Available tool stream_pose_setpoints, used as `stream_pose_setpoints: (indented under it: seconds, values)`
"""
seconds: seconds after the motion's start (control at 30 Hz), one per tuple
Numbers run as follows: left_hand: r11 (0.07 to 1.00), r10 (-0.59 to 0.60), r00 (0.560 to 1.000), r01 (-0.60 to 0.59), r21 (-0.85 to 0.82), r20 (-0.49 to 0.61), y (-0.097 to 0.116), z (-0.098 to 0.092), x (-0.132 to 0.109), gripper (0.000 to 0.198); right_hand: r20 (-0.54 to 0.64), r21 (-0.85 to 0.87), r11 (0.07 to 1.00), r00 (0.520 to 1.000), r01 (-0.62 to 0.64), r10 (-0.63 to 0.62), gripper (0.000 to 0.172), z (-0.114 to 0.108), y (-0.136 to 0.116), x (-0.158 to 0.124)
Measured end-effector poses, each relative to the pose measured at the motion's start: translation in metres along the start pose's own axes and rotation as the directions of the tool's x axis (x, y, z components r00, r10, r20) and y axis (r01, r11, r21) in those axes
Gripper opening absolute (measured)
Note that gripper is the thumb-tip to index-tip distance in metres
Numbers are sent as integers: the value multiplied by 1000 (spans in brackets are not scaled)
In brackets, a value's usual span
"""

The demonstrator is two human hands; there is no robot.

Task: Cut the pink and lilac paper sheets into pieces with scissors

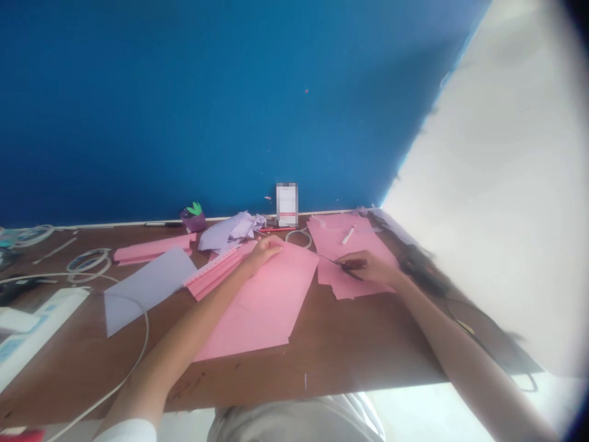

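My left hand (265, 253) pinches the far edge of a large pink paper sheet (262, 313) that lies over the brown table. In my right hand (365, 267) is a pair of scissors (347, 270), its thin blades pointing left at the sheet's right corner. I cannot tell whether the blades are apart. Under the right hand lie more pink sheets (338, 288) with uneven edges. A folded pink paper strip (214, 273) with a notched edge rests beside my left forearm.
A lilac sheet (150, 288), another folded pink strip (154, 248) and crumpled lilac paper (234, 230) lie left. A white power strip (41, 334) with a looping cable sits far left. A marker (348, 234) lies on the right-hand sheets. A small purple pot (193, 220) stands by the blue wall.
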State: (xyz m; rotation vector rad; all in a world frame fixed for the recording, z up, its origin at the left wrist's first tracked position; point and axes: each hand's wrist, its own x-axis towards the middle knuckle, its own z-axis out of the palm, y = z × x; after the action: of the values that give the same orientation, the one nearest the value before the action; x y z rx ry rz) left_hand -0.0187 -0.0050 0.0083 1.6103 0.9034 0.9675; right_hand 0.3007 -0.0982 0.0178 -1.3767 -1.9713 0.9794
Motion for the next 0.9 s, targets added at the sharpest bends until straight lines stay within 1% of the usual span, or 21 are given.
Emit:
stream_pose_setpoints:
  seconds: [0.1,0.3,0.43,0.6,0.77,0.9]
  values:
    - [1000,4,1000,-3,23,-18,1,0,0,11,-4,5,1000,1000,-3,3,36,0,-2,-1]
    - [1000,-8,1000,8,15,-7,1,1,1,12,2,34,999,1000,-6,6,36,-1,-5,-2]
    - [999,6,999,-4,50,-37,0,2,1,9,29,42,999,999,-22,21,39,-1,-7,-3]
    - [1000,0,999,1,27,-40,0,2,2,10,55,10,1000,998,-16,15,37,-2,-5,-3]
    - [1000,2,999,0,27,-55,0,3,2,7,49,0,1000,999,-1,1,37,-2,1,-2]
    - [1000,-14,998,14,-4,-58,2,4,1,7,50,-4,1000,999,-21,21,37,-1,0,-3]
